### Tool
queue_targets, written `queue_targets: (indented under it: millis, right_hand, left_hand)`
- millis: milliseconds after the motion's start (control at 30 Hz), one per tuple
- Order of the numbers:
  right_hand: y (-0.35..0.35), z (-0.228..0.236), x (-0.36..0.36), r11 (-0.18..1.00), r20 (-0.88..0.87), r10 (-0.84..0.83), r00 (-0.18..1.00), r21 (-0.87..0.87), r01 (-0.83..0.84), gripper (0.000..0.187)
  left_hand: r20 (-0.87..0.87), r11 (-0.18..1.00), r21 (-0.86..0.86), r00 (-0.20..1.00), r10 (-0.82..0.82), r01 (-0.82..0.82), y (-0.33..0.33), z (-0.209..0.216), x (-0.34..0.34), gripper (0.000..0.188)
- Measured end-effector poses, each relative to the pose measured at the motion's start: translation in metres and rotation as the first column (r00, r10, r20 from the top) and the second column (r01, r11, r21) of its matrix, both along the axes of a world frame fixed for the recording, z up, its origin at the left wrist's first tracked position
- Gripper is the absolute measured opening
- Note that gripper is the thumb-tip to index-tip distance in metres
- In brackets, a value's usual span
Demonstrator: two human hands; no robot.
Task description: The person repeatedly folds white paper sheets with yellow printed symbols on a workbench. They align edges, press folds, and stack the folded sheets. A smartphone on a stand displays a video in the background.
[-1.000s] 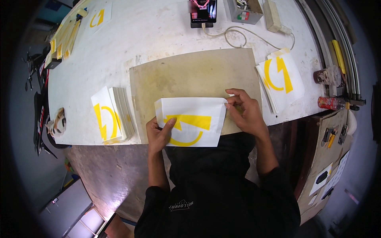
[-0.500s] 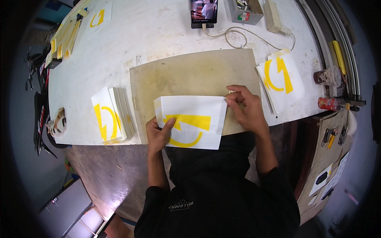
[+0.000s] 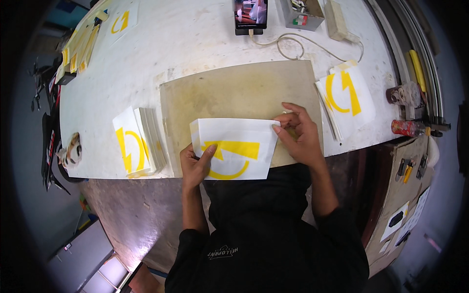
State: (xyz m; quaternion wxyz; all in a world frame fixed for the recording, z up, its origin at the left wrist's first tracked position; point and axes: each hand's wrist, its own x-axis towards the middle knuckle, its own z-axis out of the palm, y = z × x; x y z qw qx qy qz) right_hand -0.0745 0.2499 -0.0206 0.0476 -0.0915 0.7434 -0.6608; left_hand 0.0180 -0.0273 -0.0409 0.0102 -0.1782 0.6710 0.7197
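Note:
A white paper envelope or bag (image 3: 234, 131) with a yellow printed shape lies across the front of a tan board, its lower edge overhanging the table. My left hand (image 3: 196, 165) is closed on its left side, thumb on top of the print. At the upper right corner, my right hand (image 3: 300, 134) pinches the paper between thumb and fingers. Whether it is one sheet or a folded piece with layers, I cannot tell. To the left stands a stack of similar printed pieces (image 3: 131, 141); another pile (image 3: 343, 93) rests at the right.
The tan board (image 3: 234, 88) lies on the white table (image 3: 195, 39). At the back are a phone (image 3: 251, 14), a grey box of small items (image 3: 303, 17) and a cable (image 3: 288, 36). A cup (image 3: 405, 94) and bottle (image 3: 408, 128) sit right; a cat (image 3: 73, 150) is at the left edge.
The lower edge of the white paper piece has risen slightly. My right hand has shifted a little at the corner, its thumb now more over the paper. My left hand keeps its hold.

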Motion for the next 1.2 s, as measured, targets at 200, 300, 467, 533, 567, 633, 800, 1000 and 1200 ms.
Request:
queue_targets:
  millis: [200, 300, 467, 533, 567, 633, 800, 1000, 1200]
  right_hand:
    - [-0.001, -0.024, 0.008, 0.98, 0.059, -0.15, 0.987, -0.122, 0.156, 0.037]
    - [-0.003, -0.018, 0.04, 0.993, 0.247, 0.02, 0.969, -0.118, 0.009, 0.026]
    - [-0.013, -0.016, 0.042, 0.973, 0.252, -0.146, 0.957, -0.139, 0.185, 0.01]
    - [-0.005, -0.017, 0.042, 0.971, 0.303, -0.106, 0.947, -0.175, 0.165, 0.007]
    - [-0.002, -0.016, 0.041, 0.975, 0.263, -0.084, 0.961, -0.179, 0.134, 0.007]
    - [0.003, -0.012, 0.038, 0.981, 0.18, -0.037, 0.983, -0.183, 0.071, 0.006]
    - [0.013, -0.019, 0.035, 0.933, 0.041, 0.06, 0.997, -0.357, -0.041, 0.008]
    - [0.019, -0.019, 0.033, 0.893, 0.132, 0.151, 0.98, -0.443, -0.078, 0.012]
    - [0.016, -0.013, 0.029, 0.934, 0.144, 0.212, 0.967, -0.321, -0.157, 0.01]
  left_hand:
    - [0.014, 0.996, 0.059, 0.998, 0.064, -0.064, 0.0, -0.004, 0.002, 0.021]
    - [0.0, 0.99, 0.073, 0.992, 0.123, -0.123, 0.007, -0.004, 0.001, 0.021]
    - [0.0, 0.96, 0.23, 0.986, 0.167, -0.163, 0.011, -0.02, 0.007, 0.035]
    - [-0.006, 0.965, 0.216, 0.988, 0.153, -0.148, 0.009, -0.02, 0.006, 0.038]
    - [-0.01, 0.965, 0.213, 0.988, 0.157, -0.152, 0.009, -0.019, 0.006, 0.038]
    - [-0.003, 0.96, 0.235, 0.987, 0.159, -0.154, 0.01, -0.018, 0.005, 0.038]
    - [0.144, 0.841, 0.498, 0.976, 0.161, -0.212, 0.025, 0.007, -0.008, 0.038]
    - [0.126, 0.824, 0.555, 0.991, 0.051, -0.113, 0.009, -0.009, 0.003, 0.031]
    - [-0.026, 0.871, 0.473, 0.991, -0.134, 0.13, -0.008, -0.027, 0.016, 0.029]
